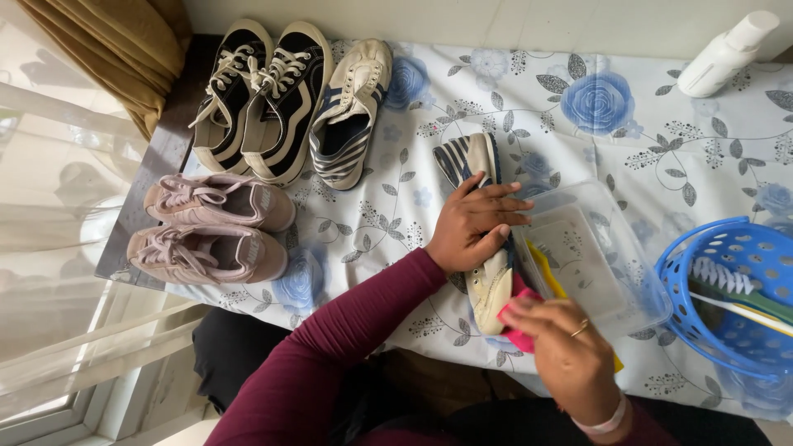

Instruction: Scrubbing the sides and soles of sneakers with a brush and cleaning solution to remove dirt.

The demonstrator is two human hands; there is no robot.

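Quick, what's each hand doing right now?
Left hand: closed over the striped shoe, pressing it down.
Right hand: fingers gripping a pink cloth at the shoe's toe.

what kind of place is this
Probably a home, at a table by a window: a floral tablecloth, sheer curtain, and sneakers lined up for cleaning beside a blue basket holding brushes.
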